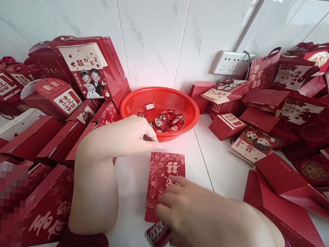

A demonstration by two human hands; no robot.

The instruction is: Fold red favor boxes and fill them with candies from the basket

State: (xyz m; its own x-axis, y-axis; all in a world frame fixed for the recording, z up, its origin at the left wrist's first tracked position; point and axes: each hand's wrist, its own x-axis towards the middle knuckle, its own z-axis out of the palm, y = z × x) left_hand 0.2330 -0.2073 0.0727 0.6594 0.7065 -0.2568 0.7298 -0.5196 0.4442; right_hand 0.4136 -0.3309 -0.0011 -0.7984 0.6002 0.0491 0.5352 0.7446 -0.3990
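A flat red gift box (158,185) with pale floral print and double-happiness characters lies on the white table in front of me. My right hand (191,211) is over its right side, fingers curled, and a dark red wrapped candy (158,233) sticks out below them. Just beyond the far edge of the box, my left hand (134,136) is closed in a pinch; what its fingertips hold, if anything, does not show. Behind that hand stands a red plastic basket (192,124) with several small wrapped candies (167,120) inside.
Red folded boxes (47,131) stand in rows at the left, with a picture gift bag (85,69) behind them. More red boxes (303,164) are heaped on the right. A white power strip (231,63) sits against the tiled wall (153,29).
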